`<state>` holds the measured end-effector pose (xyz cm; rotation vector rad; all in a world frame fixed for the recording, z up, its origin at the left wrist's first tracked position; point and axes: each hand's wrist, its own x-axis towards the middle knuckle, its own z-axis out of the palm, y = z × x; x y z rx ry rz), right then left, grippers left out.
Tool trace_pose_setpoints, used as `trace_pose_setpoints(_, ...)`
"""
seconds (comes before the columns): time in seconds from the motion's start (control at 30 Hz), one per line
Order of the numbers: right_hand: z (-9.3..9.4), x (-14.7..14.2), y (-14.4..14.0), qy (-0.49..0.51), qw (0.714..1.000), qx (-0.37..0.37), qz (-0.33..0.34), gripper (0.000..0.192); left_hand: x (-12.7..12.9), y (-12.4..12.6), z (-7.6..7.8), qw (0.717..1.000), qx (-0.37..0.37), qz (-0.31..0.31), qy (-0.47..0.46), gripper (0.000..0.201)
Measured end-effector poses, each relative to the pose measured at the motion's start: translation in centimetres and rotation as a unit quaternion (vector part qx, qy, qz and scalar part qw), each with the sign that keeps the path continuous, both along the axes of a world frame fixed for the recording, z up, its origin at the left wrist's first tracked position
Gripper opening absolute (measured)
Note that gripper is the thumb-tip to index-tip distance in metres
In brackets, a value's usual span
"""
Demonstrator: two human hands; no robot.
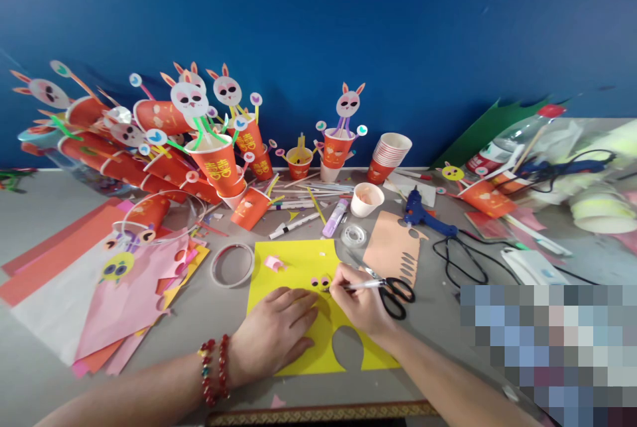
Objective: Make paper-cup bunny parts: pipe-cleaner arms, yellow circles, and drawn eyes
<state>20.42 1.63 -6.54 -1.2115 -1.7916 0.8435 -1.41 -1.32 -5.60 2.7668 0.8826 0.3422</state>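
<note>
A yellow paper sheet (298, 268) lies flat on the grey table in front of me, with a rounded shape cut out of its near edge. My left hand (273, 334) rests palm down on the sheet, fingers spread and pressing it. My right hand (359, 301) grips a white pen (365, 285), its tip at two small pink eye stickers (320, 281) on the paper. A small pink curl of paper (274, 262) lies on the sheet's far left part.
Black-handled scissors (393, 293) lie right of my right hand. A tan cut sheet (393, 251), blue glue gun (421, 215), tape rolls (232, 265), markers, and many red paper cups with rabbit faces (219, 162) crowd the far side. Pink and red paper sheets (114, 294) lie to the left.
</note>
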Motion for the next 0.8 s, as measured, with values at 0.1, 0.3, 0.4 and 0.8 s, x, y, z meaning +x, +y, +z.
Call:
trace_pose_setpoints(0.1, -0.23, 0.04, 0.06, 0.002, 1.000, -0.008, -0.001, 0.023, 0.03, 0.03, 0.09, 1.000, 0.004, -0.003, 0.001, 0.034)
trace_pose_setpoints(0.3, -0.22, 0.08, 0.08, 0.002, 1.000, -0.006, -0.005, 0.022, 0.05, 0.04, 0.16, 1.000, 0.002, -0.003, 0.003, 0.035)
trace_pose_setpoints(0.4, -0.21, 0.11, 0.09, -0.004, 1.000, 0.001, -0.009, 0.022, 0.04, 0.03, 0.15, 1.000, 0.003, -0.004, -0.002, 0.035)
trace_pose_setpoints(0.8, -0.59, 0.22, 0.06, 0.010, 1.000, 0.006, -0.022, 0.023, 0.07, 0.05, 0.05, 1.000, 0.001, -0.004, 0.002, 0.035)
